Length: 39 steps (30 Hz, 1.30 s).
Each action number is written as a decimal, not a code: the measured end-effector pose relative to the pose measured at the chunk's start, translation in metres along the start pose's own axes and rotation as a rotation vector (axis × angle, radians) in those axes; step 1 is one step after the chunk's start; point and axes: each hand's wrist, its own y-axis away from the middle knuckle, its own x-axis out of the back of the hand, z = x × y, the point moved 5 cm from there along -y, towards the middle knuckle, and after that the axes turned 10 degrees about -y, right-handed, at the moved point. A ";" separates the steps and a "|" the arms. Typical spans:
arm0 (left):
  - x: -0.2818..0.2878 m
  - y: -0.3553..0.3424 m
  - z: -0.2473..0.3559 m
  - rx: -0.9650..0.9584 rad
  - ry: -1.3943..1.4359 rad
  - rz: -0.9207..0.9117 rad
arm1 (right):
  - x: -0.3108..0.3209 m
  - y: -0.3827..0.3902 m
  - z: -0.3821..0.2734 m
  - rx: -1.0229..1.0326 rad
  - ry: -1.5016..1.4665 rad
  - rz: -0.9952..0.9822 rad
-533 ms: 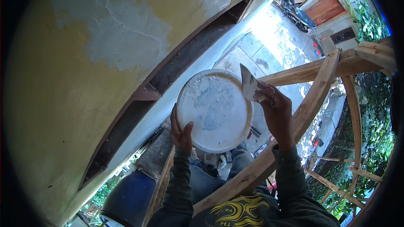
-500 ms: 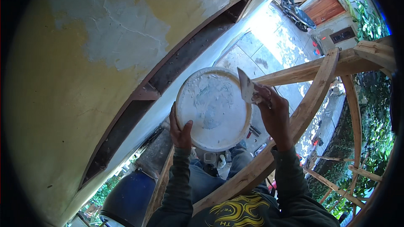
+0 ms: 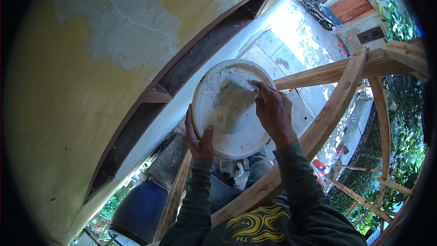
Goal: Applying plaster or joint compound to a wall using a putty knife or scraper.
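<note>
A round, whitish lid or tray (image 3: pixel 223 132) with a raised rim is up in front of me, smeared with pale filler and a darker patch in its middle. My left hand (image 3: pixel 199 141) grips its left edge, thumb over the face and fingers around the rim. My right hand (image 3: pixel 275 111) is closed on a metal scraper (image 3: pixel 246 81), whose blade lies flat against the upper right part of the lid's face, partly hidden by the fingers.
A peeling yellow wall (image 3: pixel 91 109) with a dark recessed strip runs along my left. Wooden scaffold beams (image 3: pixel 332 109) cross beside and below me. Far below are paved ground (image 3: pixel 268 45), a blue drum (image 3: pixel 139 207), a parked motorbike (image 3: pixel 321 9) and foliage at right.
My right hand has moved left and onto the lid, bringing the scraper down to its face. My left hand and the lid have shifted slightly, the lid's top rising higher in view.
</note>
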 end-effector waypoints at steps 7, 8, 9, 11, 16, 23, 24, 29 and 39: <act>-0.004 0.002 0.001 0.041 -0.017 0.008 | -0.013 0.006 -0.014 0.174 -0.022 -0.099; -0.001 0.001 -0.002 0.048 0.004 -0.001 | -0.013 0.009 -0.016 0.198 -0.047 -0.141; 0.001 0.001 -0.004 0.054 0.026 -0.009 | -0.010 0.012 -0.017 0.198 -0.048 -0.144; 0.003 0.001 -0.003 0.056 0.009 -0.008 | -0.004 0.017 -0.013 0.119 -0.120 -0.187; 0.004 0.001 -0.002 0.015 -0.029 0.010 | 0.007 0.010 0.005 -0.011 -0.041 -0.023; -0.004 0.007 0.005 0.019 -0.006 -0.008 | -0.003 0.003 0.022 -0.035 0.066 0.030; -0.004 0.007 0.005 0.036 0.005 -0.012 | -0.006 0.004 0.020 -0.009 0.057 0.032; -0.001 0.006 0.002 0.001 -0.013 0.003 | -0.014 0.011 -0.003 0.142 0.002 -0.036; -0.001 0.006 -0.004 0.045 -0.027 -0.022 | -0.010 0.009 -0.005 0.079 -0.004 -0.103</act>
